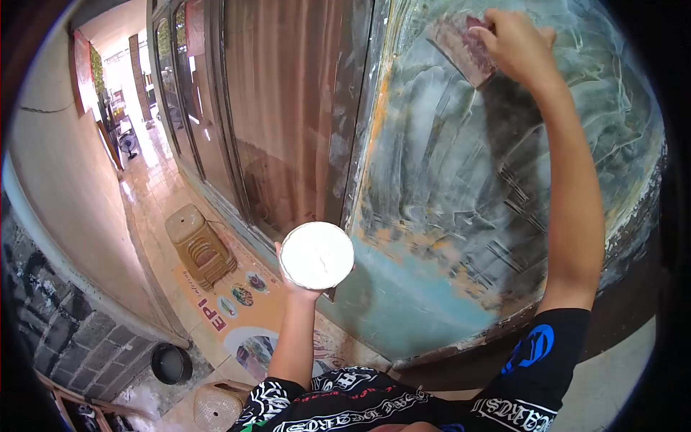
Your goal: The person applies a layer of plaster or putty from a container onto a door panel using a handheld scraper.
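Observation:
My left hand [296,286] grips a round tub of white paste [317,255] from below and the side, in front of the window frame. High on the right, my right hand [517,45] is closed around a wide, stained putty scraper [464,52]. The scraper's blade lies against or very near the wall [446,137]; exactly how it touches cannot be told. Whitish smears and streaks cover this grey-green wall. Lower down, a patch of smoother light green paint [389,291] shows, with orange-brown worn spots above it.
Left of the wall stands a dark-framed window [288,108] with a curtain. Stacked plastic stools [200,245] stand on a printed banner [241,309] over the floor tiles. A black bucket [171,362] and another stool [217,407] sit near a block wall [93,338].

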A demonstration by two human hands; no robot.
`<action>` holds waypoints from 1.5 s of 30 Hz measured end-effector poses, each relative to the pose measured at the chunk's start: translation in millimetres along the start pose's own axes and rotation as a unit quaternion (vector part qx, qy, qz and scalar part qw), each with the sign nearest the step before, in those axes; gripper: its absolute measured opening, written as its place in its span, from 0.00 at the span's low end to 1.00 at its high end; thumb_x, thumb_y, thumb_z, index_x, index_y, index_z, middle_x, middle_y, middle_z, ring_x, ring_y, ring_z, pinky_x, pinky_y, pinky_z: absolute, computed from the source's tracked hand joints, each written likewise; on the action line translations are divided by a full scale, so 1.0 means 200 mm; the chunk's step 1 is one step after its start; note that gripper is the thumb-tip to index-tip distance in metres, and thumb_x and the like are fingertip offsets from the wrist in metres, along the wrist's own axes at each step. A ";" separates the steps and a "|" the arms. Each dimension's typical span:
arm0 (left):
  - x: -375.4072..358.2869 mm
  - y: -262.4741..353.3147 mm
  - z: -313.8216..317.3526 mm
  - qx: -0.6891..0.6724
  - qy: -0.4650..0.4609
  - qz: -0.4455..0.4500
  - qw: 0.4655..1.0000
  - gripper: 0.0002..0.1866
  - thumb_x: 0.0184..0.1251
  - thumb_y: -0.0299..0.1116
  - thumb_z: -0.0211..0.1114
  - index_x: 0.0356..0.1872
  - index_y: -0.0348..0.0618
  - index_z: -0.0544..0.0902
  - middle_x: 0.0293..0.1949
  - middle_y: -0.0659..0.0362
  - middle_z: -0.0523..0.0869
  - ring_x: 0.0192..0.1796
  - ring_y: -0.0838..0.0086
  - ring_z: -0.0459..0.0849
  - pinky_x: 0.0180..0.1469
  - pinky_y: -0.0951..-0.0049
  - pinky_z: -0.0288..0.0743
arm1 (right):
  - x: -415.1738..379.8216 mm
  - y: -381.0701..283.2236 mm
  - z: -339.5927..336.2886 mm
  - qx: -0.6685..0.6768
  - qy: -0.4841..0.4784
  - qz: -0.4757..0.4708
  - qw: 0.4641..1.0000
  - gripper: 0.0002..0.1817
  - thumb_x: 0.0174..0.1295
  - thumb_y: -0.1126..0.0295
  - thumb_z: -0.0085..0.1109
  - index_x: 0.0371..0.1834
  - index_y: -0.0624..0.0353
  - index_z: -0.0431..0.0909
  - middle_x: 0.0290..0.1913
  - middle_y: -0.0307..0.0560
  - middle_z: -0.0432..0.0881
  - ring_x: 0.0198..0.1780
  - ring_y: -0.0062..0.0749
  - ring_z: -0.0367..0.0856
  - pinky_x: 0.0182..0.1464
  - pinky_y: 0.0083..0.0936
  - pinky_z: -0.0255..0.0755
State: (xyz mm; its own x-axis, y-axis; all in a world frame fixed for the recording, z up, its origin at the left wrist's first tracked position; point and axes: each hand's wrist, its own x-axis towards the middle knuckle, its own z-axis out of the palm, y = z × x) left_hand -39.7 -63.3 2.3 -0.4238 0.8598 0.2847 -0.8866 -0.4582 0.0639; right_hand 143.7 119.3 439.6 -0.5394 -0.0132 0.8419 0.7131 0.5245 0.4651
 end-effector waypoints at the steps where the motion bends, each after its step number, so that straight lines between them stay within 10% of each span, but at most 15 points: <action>1: 0.00 0.01 0.00 -0.019 -0.034 -0.013 0.999 0.43 0.66 0.73 0.48 0.69 0.47 0.73 0.68 0.51 0.77 0.67 0.46 0.75 0.66 0.32 0.66 | 0.00 0.00 -0.01 0.067 -0.052 0.030 0.996 0.12 0.65 0.58 0.61 0.36 0.54 0.86 0.34 0.48 0.86 0.46 0.46 0.81 0.47 0.49 0.60; 4: -0.01 0.03 -0.03 -0.036 -0.018 -0.012 0.999 0.44 0.65 0.73 0.48 0.70 0.47 0.72 0.68 0.51 0.76 0.67 0.45 0.75 0.66 0.28 0.64 | -0.25 -0.15 0.17 0.325 -0.158 -0.040 0.932 0.10 0.65 0.59 0.60 0.35 0.51 0.86 0.35 0.47 0.85 0.45 0.46 0.80 0.49 0.50 0.60; 5: -0.01 0.03 -0.03 -0.044 -0.012 -0.013 0.999 0.44 0.65 0.73 0.48 0.70 0.48 0.72 0.69 0.50 0.75 0.67 0.44 0.74 0.66 0.25 0.62 | -0.37 -0.34 0.12 0.087 -0.195 -0.099 0.972 0.09 0.64 0.61 0.59 0.34 0.51 0.86 0.35 0.44 0.85 0.48 0.44 0.79 0.50 0.52 0.61; 8: -0.01 0.02 -0.03 0.008 0.024 0.005 1.000 0.45 0.65 0.73 0.48 0.70 0.48 0.72 0.69 0.51 0.75 0.68 0.43 0.74 0.65 0.24 0.62 | -0.74 -0.60 0.34 0.072 -0.308 -0.257 0.913 0.07 0.56 0.67 0.60 0.31 0.51 0.88 0.32 0.38 0.88 0.51 0.37 0.78 0.60 0.55 0.58; 11: -0.01 0.02 -0.02 -0.004 -0.017 -0.015 1.000 0.45 0.65 0.74 0.48 0.70 0.48 0.72 0.69 0.51 0.75 0.68 0.44 0.74 0.65 0.24 0.62 | -0.64 -0.56 0.39 0.041 -0.322 -0.217 0.921 0.07 0.56 0.67 0.60 0.31 0.51 0.88 0.34 0.38 0.88 0.52 0.37 0.79 0.59 0.55 0.59; 16: 0.02 0.03 -0.08 0.030 0.083 0.032 0.996 0.43 0.66 0.73 0.48 0.68 0.47 0.74 0.67 0.51 0.77 0.65 0.46 0.76 0.66 0.34 0.68 | -0.03 -0.04 0.10 -0.045 -0.071 0.027 0.996 0.13 0.66 0.58 0.56 0.38 0.51 0.88 0.38 0.46 0.88 0.48 0.43 0.83 0.56 0.61 0.61; 18: 0.01 0.04 -0.05 0.023 0.056 0.026 0.998 0.43 0.66 0.73 0.48 0.68 0.47 0.74 0.66 0.52 0.78 0.65 0.47 0.77 0.66 0.34 0.69 | 0.17 0.40 0.18 0.099 -0.063 0.112 0.987 0.15 0.67 0.56 0.58 0.42 0.57 0.85 0.37 0.50 0.88 0.40 0.45 0.84 0.54 0.52 0.60; 22: 0.00 0.05 -0.03 0.040 0.053 0.032 0.997 0.42 0.67 0.72 0.48 0.67 0.47 0.75 0.65 0.53 0.79 0.65 0.48 0.77 0.66 0.35 0.69 | 0.00 0.10 -0.05 0.140 -0.048 0.128 0.981 0.18 0.67 0.55 0.59 0.42 0.59 0.85 0.37 0.52 0.87 0.40 0.48 0.83 0.57 0.44 0.60; 28: 0.03 0.04 -0.03 0.036 0.044 0.024 0.998 0.43 0.67 0.72 0.49 0.68 0.47 0.74 0.67 0.53 0.77 0.66 0.49 0.76 0.68 0.38 0.68 | -0.51 -0.51 0.33 0.074 -0.316 -0.165 0.931 0.06 0.56 0.68 0.61 0.33 0.50 0.88 0.39 0.43 0.88 0.57 0.41 0.77 0.61 0.58 0.57; 36: 0.10 0.00 -0.06 0.022 0.049 0.000 0.999 0.44 0.66 0.73 0.48 0.69 0.47 0.73 0.67 0.51 0.77 0.67 0.47 0.75 0.66 0.31 0.66 | -0.08 0.31 -0.08 -0.073 -0.032 0.133 0.988 0.17 0.67 0.51 0.58 0.44 0.51 0.87 0.37 0.47 0.88 0.48 0.43 0.84 0.55 0.53 0.62; 38: 0.10 -0.02 -0.06 0.004 0.077 0.004 0.997 0.44 0.66 0.73 0.48 0.69 0.48 0.73 0.68 0.51 0.76 0.67 0.45 0.75 0.65 0.28 0.65 | -0.03 0.70 -0.13 0.063 -0.043 0.225 0.971 0.17 0.67 0.51 0.59 0.43 0.52 0.86 0.36 0.47 0.88 0.46 0.44 0.84 0.54 0.48 0.64; 43: 0.12 -0.03 -0.15 0.016 0.093 -0.010 0.995 0.46 0.63 0.74 0.49 0.70 0.47 0.71 0.69 0.51 0.75 0.68 0.44 0.74 0.64 0.23 0.63 | -0.36 0.24 -0.25 0.146 -0.013 0.151 0.978 0.16 0.66 0.53 0.61 0.42 0.53 0.86 0.40 0.45 0.87 0.45 0.41 0.81 0.54 0.48 0.64; 44: 0.10 -0.04 -0.08 0.030 0.079 -0.015 0.996 0.46 0.66 0.74 0.45 0.70 0.45 0.71 0.69 0.49 0.74 0.68 0.45 0.74 0.69 0.37 0.66 | -0.51 0.15 -0.13 0.093 -0.002 -0.033 0.995 0.14 0.64 0.54 0.62 0.39 0.51 0.86 0.41 0.42 0.86 0.48 0.40 0.78 0.57 0.52 0.62; 45: 0.11 -0.06 -0.08 0.031 0.080 -0.019 0.996 0.46 0.66 0.74 0.45 0.70 0.45 0.71 0.69 0.49 0.74 0.68 0.45 0.74 0.69 0.37 0.66 | -0.57 -0.09 -0.20 0.125 -0.184 0.019 0.975 0.11 0.64 0.57 0.60 0.35 0.48 0.87 0.40 0.39 0.86 0.52 0.41 0.75 0.55 0.55 0.60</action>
State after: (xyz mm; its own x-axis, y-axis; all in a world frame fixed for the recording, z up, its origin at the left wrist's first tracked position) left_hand -41.6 -35.5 -7.8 -0.4185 0.8996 0.1252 -0.8916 -0.4331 0.1320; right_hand 209.3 77.1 345.8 -0.6710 0.2921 0.6815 0.6292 0.7106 0.3149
